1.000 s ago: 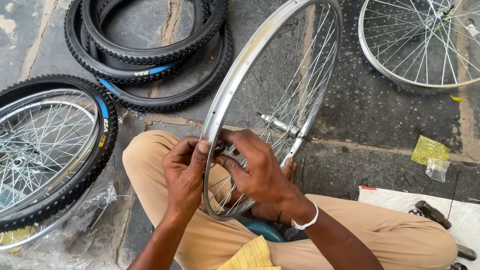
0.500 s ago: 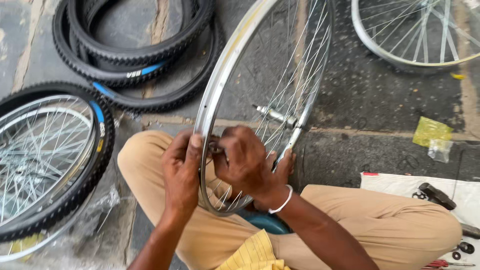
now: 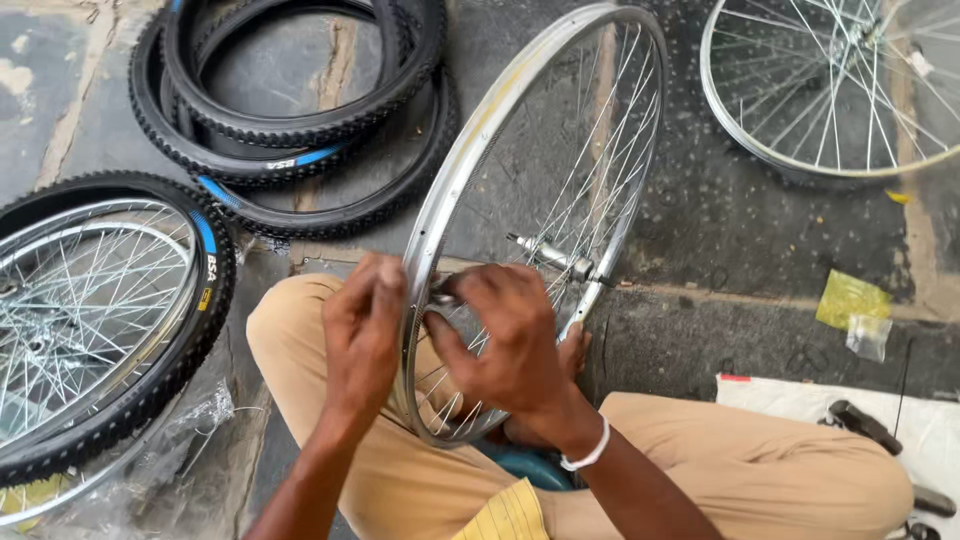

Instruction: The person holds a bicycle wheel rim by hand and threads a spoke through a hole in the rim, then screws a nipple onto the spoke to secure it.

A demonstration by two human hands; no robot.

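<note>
You are pinching the bare wheel rim [image 3: 470, 150] between both hands; your left hand [image 3: 362, 335] is outside, your right hand [image 3: 505, 345] inside, maybe gripping a spoke.

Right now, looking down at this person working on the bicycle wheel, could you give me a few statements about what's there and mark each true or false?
1. Both hands are at the bare wheel rim: the left hand on its outer edge, the right hand on the spoke side. True.
2. The rim being worked on has a knobby tyre fitted. False: it is bare metal with spokes and a hub axle.
3. Loose black tyres lie stacked on the ground beyond the person's knee. True.
4. The right wrist wears a black watch. False: it wears a white band.
5. A tyred wheel lies flat at the person's left. True.
</note>
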